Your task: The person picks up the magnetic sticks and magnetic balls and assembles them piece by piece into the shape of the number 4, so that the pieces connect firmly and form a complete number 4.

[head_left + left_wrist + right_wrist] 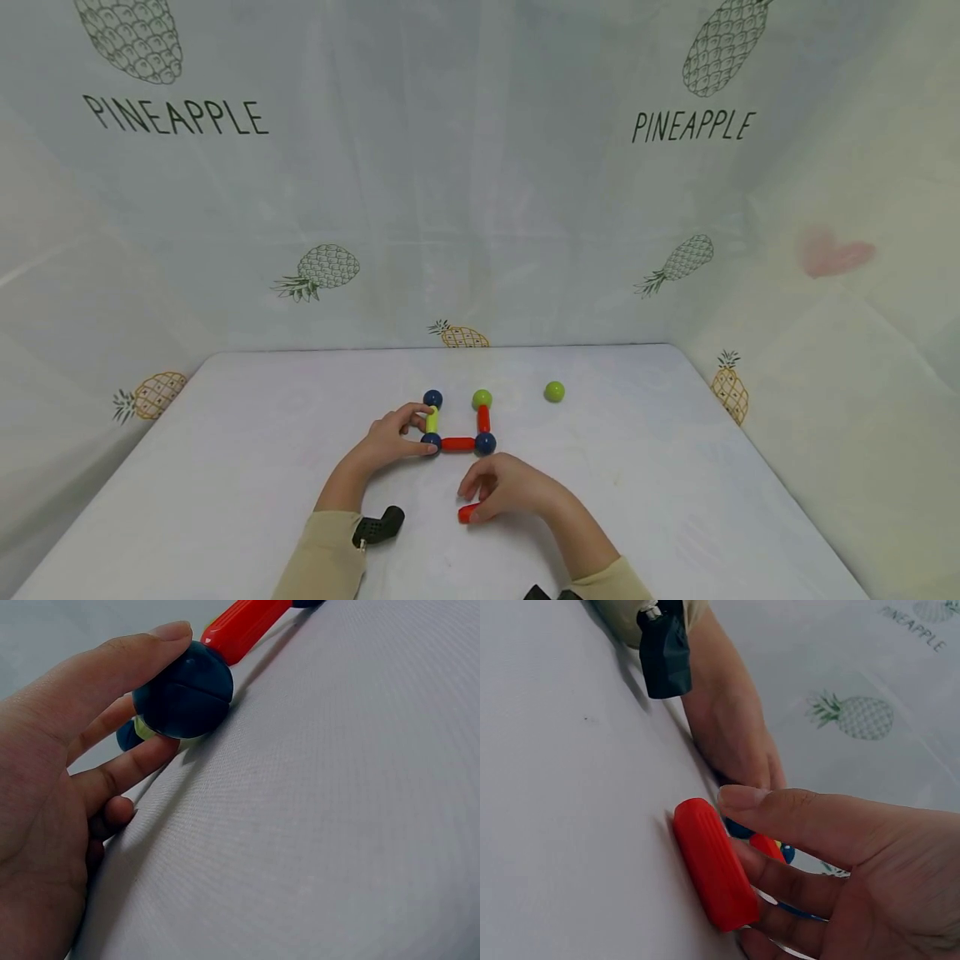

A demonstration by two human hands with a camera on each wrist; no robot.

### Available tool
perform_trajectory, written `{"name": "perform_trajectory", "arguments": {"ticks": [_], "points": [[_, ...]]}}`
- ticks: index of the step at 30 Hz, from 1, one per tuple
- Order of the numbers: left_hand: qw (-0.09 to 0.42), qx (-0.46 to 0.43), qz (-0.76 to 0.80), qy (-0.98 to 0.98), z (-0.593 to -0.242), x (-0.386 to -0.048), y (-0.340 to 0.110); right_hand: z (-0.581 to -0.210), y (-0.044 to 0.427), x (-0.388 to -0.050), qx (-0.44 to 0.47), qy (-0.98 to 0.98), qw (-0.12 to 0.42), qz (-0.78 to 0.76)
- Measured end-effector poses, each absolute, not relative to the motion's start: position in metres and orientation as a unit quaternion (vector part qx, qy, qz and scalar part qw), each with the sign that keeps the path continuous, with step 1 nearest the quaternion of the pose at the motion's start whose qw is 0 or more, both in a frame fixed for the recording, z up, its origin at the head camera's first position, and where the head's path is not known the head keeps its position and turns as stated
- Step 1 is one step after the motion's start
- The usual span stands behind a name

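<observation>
Toy building rods and balls form a three-sided shape on the table. My left hand (392,433) holds its near-left corner, a blue ball (187,690), with the thumb on one side and fingers on the other. A fingertip reaches the yellow-green rod (431,420), which runs back to another blue ball (432,399). From the held corner a red rod (458,444) leads to a third blue ball (485,443), then another red rod (483,419) and a green ball (482,400). My right hand (510,487) spreads thumb and fingers around a loose red rod (716,864), without a visible grip.
A separate green ball (554,392) sits at the back right of the white table (637,483). Behind the table hangs a pale cloth (480,183) with pineapple prints. Black wrist devices (378,527) are strapped near the sleeves.
</observation>
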State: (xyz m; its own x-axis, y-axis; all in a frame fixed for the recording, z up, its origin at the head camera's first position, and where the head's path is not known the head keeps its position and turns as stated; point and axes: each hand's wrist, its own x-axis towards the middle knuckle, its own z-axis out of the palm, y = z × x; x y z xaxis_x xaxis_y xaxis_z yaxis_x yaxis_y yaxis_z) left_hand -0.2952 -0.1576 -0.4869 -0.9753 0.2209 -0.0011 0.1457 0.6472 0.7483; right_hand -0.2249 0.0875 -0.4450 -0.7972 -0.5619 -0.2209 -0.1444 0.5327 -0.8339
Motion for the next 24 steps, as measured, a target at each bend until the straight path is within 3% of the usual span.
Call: {"name": "perform_trajectory", "arguments": {"ticks": [24], "points": [[0.046, 0.107, 0.406, 0.906, -0.4835, -0.2926, -0.1578, -0.4519, 0.0827, -0.2216, -0.217, 0.855, 0.232, -0.410]]}}
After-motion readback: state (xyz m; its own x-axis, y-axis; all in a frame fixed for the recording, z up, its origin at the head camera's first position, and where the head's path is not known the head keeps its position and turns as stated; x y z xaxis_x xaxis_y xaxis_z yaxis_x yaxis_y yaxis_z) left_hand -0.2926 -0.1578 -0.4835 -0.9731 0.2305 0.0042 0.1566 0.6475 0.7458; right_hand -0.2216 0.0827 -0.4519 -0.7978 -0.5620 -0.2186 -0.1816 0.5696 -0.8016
